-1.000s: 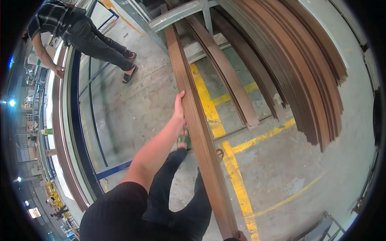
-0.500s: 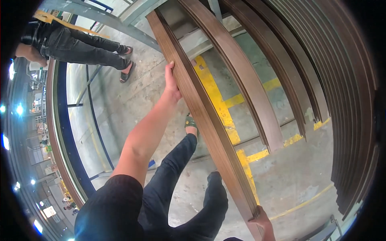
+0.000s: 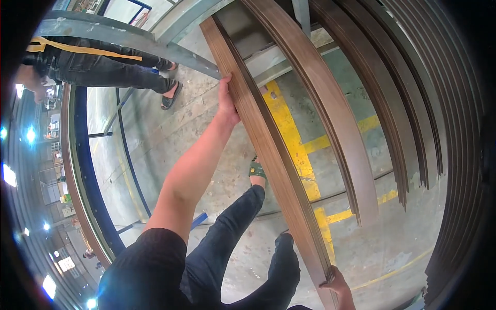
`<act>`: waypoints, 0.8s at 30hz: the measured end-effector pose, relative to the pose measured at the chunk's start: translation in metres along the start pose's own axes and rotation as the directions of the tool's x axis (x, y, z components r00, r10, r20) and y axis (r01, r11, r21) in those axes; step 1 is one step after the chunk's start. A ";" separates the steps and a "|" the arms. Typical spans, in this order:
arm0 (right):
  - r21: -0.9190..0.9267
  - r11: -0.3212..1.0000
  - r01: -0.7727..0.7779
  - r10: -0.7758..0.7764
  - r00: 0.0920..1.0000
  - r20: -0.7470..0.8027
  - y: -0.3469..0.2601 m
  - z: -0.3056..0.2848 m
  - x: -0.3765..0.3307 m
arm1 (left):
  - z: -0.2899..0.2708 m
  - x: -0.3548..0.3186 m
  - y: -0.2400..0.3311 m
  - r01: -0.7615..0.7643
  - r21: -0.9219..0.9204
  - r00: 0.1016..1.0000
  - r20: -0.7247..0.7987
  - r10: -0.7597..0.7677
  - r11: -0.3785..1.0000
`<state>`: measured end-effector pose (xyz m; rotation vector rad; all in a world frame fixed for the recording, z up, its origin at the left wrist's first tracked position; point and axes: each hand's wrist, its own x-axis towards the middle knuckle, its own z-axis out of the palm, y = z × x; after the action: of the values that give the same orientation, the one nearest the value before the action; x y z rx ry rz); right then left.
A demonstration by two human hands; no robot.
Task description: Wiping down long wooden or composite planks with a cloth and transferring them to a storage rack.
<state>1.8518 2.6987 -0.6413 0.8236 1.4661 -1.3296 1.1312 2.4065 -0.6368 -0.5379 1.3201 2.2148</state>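
A long brown wood-grain profile (image 3: 268,147) slants across the view from the rack at the top to the lower right. My left hand (image 3: 227,101) grips its left side toward the far end, thumb on the upper face and fingers hidden beneath. Close to the near end, my right hand (image 3: 337,283) clasps the same profile, its thumb and fingers on either edge. Just to the right runs another brown profile (image 3: 325,98), apart from the held one and touched by neither hand.
More brown profiles (image 3: 380,98) lie farther right, beside a dense stack (image 3: 462,155). A grey metal rack frame (image 3: 175,49) crosses the top. Yellow lines (image 3: 292,144) mark the concrete floor. At upper left another person (image 3: 113,70) stands by a long blue-sided table (image 3: 93,175).
The held profile and rack sit slightly farther right and lower in view. Both hands keep their hold. The other person's hand at the left has shifted a little.
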 end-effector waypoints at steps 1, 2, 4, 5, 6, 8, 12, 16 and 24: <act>-0.016 1.000 -0.001 0.001 1.000 0.017 0.000 0.001 0.000 | -0.001 0.003 0.000 0.012 0.010 1.000 0.007 -0.012 1.000; -0.018 1.000 -0.004 0.004 1.000 0.019 0.001 0.000 -0.002 | -0.002 0.005 -0.001 0.013 0.009 1.000 0.003 -0.013 1.000; -0.014 1.000 -0.017 0.017 0.999 0.028 -0.006 0.002 0.002 | -0.006 0.010 -0.003 -0.035 0.013 0.999 0.019 0.034 0.999; -0.014 1.000 -0.013 0.013 0.999 0.032 -0.010 0.002 0.005 | -0.008 0.013 -0.001 -0.038 0.017 0.999 0.017 0.038 0.999; -0.022 1.000 -0.018 0.019 1.000 0.017 -0.015 0.003 0.007 | -0.009 0.013 -0.001 -0.037 -0.006 0.999 0.032 0.037 0.999; -0.030 0.999 -0.019 0.019 1.000 0.006 -0.026 0.004 0.014 | -0.010 0.010 0.000 -0.040 -0.025 0.998 0.045 0.041 0.999; -0.028 0.999 0.033 -0.034 0.999 -0.036 -0.032 0.001 0.031 | -0.013 -0.012 -0.032 0.045 -0.057 0.999 -0.010 -0.046 0.997; 0.030 0.992 0.119 -0.117 0.992 -0.051 -0.045 0.001 0.062 | -0.025 -0.057 -0.079 0.262 -0.188 0.964 0.096 -0.247 0.947; 0.166 0.964 0.209 -0.187 0.973 -0.136 -0.133 0.007 0.114 | -0.028 -0.044 -0.078 0.247 -0.304 0.967 0.143 -0.212 0.920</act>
<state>1.6938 2.6548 -0.7043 0.9037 1.5710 -1.6055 1.2150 2.4041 -0.6786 -0.6447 0.7983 2.2333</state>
